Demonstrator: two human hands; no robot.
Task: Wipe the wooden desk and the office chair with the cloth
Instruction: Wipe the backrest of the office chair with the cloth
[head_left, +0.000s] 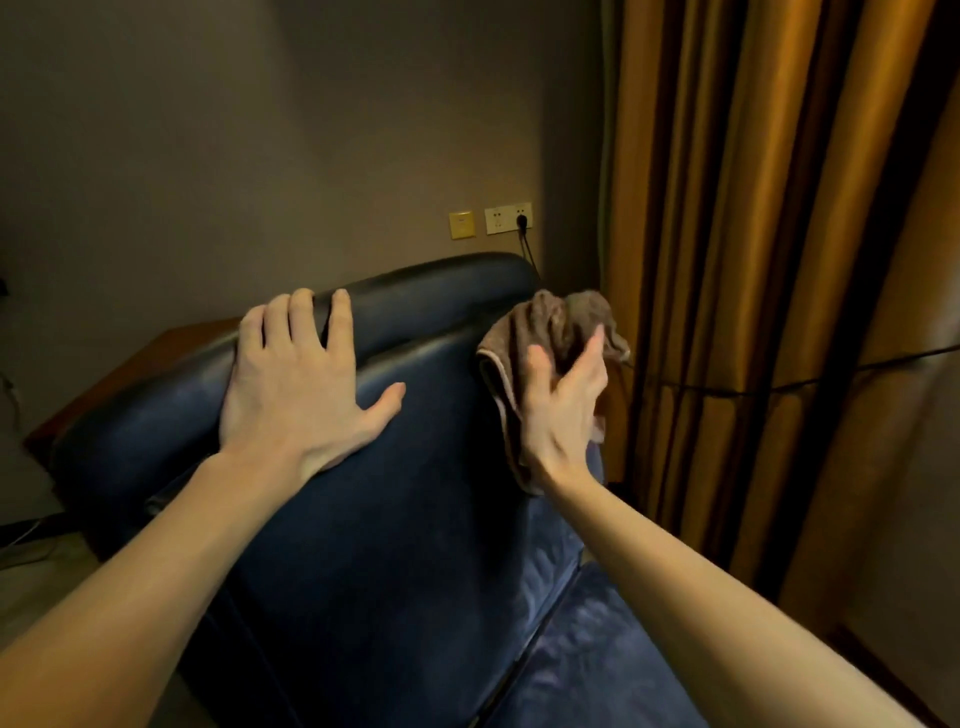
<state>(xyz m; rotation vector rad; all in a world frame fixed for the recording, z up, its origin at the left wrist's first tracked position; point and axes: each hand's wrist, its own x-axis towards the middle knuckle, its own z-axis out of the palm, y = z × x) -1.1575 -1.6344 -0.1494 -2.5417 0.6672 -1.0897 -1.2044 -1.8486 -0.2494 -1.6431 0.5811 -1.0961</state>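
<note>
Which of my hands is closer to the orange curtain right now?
Right. The right hand, holding the cloth, is beside the curtain; the left hand rests on the chair back, farther off.

The office chair (395, 519) under the fingers (301, 322) of the left hand (296, 395) was plain dark navy blue. The cloth (550, 322) at the fingers of the right hand (558, 410) was mottled brown with a paler hem. Right of those fingers, the curtain (753, 208) was orange-gold, dark-striped by its folds.

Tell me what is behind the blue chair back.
Behind the chair: a wall with a yellow plate, a white socket with a black plug, and a corner of the wooden desk at left. The chair hides the rest of the desk and cable.
</note>
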